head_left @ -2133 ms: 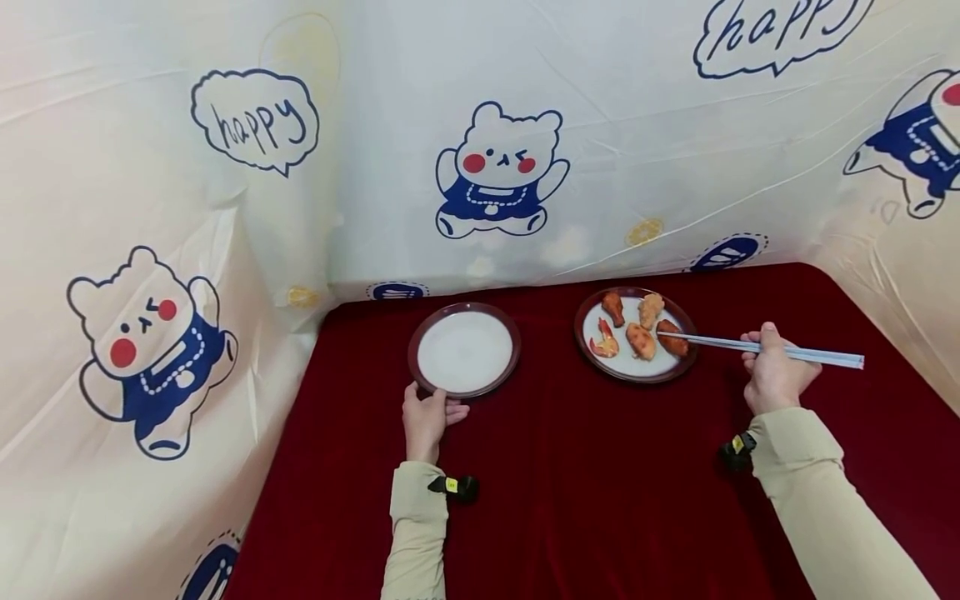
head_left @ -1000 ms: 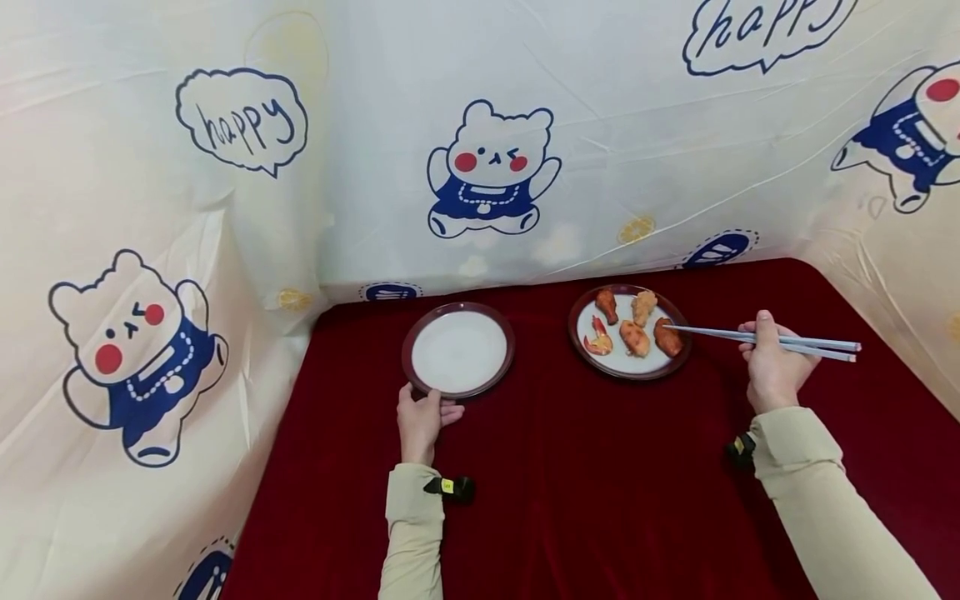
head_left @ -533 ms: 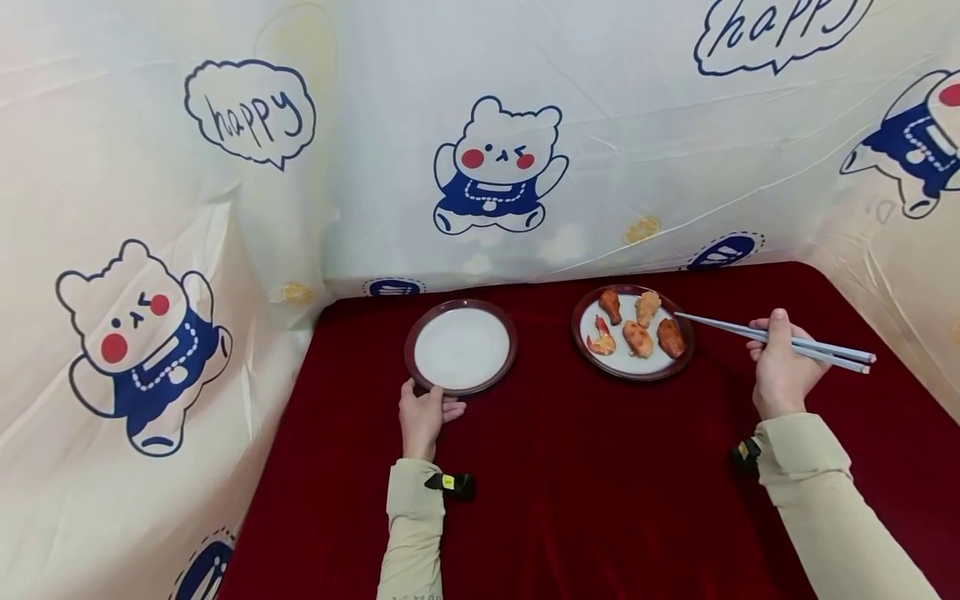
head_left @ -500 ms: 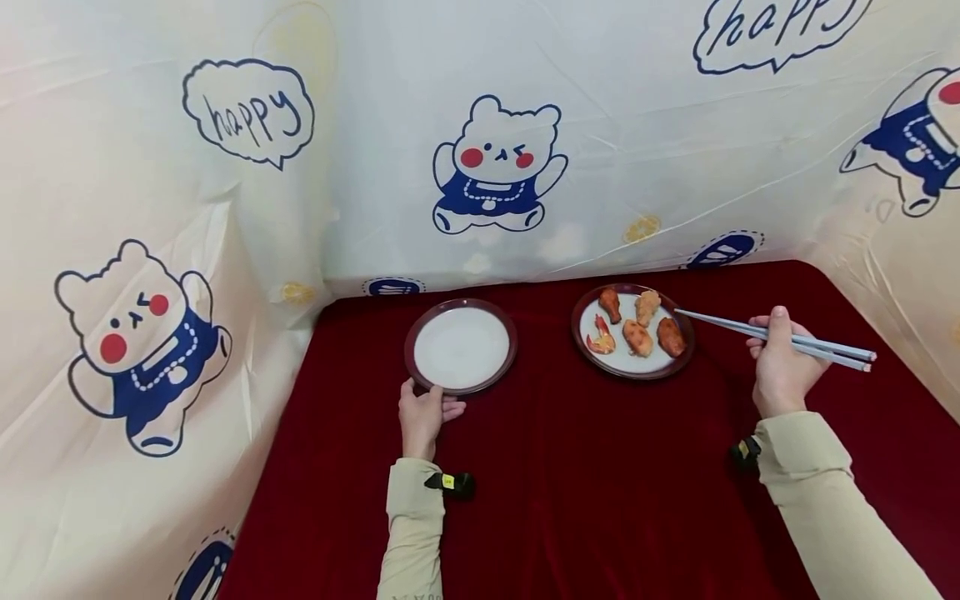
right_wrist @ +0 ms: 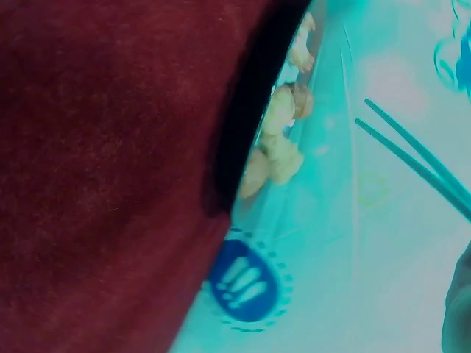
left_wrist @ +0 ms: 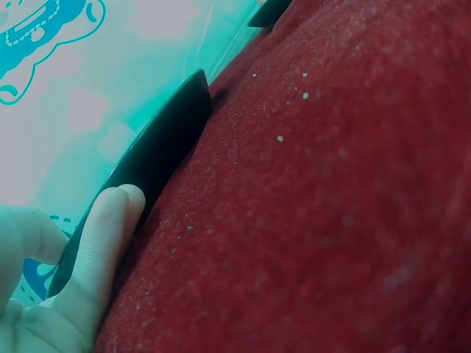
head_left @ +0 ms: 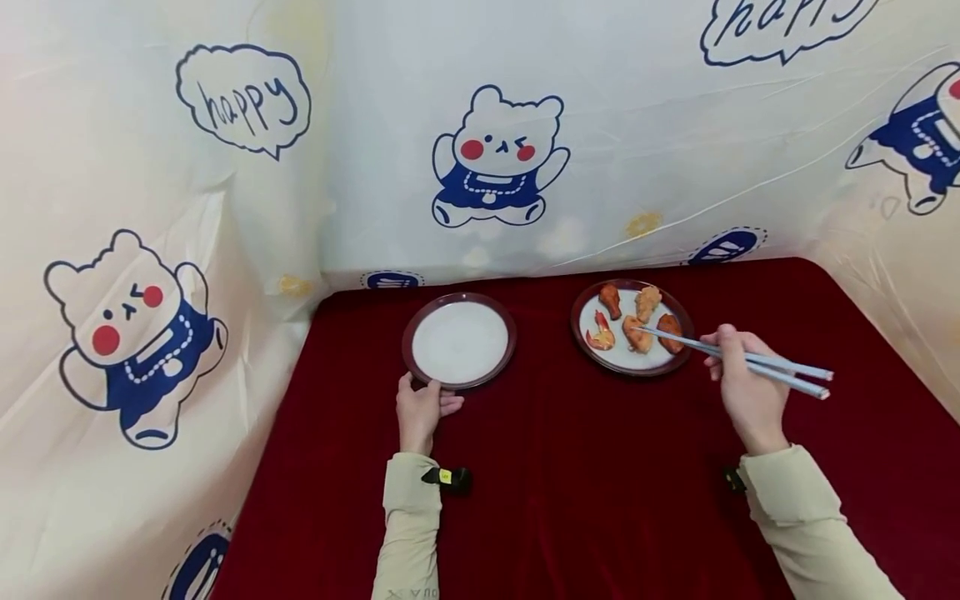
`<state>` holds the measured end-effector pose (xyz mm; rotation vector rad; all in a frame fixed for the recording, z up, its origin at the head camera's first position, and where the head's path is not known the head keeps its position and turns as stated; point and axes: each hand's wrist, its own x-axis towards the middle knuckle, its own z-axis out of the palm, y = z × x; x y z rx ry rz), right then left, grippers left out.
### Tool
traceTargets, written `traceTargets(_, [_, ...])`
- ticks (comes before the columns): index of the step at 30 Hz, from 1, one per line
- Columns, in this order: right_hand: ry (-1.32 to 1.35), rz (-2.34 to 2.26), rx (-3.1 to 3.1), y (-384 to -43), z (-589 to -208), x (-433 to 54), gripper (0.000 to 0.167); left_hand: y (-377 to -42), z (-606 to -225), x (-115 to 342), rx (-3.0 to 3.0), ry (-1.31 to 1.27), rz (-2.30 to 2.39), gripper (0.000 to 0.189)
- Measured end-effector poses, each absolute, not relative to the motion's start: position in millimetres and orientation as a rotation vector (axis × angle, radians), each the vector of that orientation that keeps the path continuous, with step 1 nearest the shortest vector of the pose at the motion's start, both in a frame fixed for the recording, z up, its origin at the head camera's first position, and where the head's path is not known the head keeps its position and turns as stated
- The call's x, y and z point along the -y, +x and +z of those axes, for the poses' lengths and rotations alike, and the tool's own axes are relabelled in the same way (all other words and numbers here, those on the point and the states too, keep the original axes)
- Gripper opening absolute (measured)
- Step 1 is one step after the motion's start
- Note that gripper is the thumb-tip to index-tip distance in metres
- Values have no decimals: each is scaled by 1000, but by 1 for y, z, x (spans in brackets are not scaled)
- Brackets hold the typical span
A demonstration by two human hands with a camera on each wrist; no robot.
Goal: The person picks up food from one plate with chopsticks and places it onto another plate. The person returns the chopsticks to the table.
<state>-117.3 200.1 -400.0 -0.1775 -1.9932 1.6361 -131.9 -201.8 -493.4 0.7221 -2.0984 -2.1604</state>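
My left hand (head_left: 422, 412) pinches the near rim of a brown-rimmed white plate (head_left: 459, 342) with no food on it. In the left wrist view its fingers (left_wrist: 103, 235) lie against the plate's dark outer side. My right hand (head_left: 746, 387) holds pale blue chopsticks (head_left: 795, 367); their tips stand apart over the second plate (head_left: 630, 370). That plate bears a shrimp (head_left: 602, 335), a drumstick (head_left: 611, 300), a pale fried piece (head_left: 648, 302), a golden-brown piece (head_left: 636, 336) and a dark brown piece (head_left: 670, 323). In the right wrist view the tips hang clear of the food.
Both plates rest on a dark red tablecloth (head_left: 570, 475), a gap between them. A white printed curtain (head_left: 637, 100) rises behind the table and along both sides. Each wrist wears a black camera, such as the left camera (head_left: 450, 479).
My right hand has come left and a little nearer; the chopstick tips have shifted from the second plate's right edge to over the golden-brown piece. The left hand keeps its place on the rim.
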Motion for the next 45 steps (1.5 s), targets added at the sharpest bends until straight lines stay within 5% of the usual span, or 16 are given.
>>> traceTargets(4, [322, 1320, 2147, -104, -403, -180, 18, -135, -493, 200, 2095, 715, -2165, 71])
traceTargets(10, [1061, 1065, 2040, -90, -411, -142, 21, -133, -492, 200, 2091, 721, -2173, 72])
traceTargets(13, [1127, 957, 2169, -83, -415, -127, 32, -133, -492, 201, 2093, 720, -2167, 72])
traceTargets(18, [1161, 909, 2371, -81, -424, -113, 6, -133, -494, 202, 2084, 738, -2173, 71])
traceTargets(21, [1249, 706, 2367, -84, -431, -109, 15, -132, -495, 201, 2083, 742, -2177, 70])
traceTargets(26, [1401, 476, 2370, -90, -441, -105, 9, -133, -495, 202, 2090, 740, -2168, 69])
traceTargets(45, [1620, 348, 2427, -79, -467, -105, 18, -131, -492, 202, 2070, 725, -2164, 69])
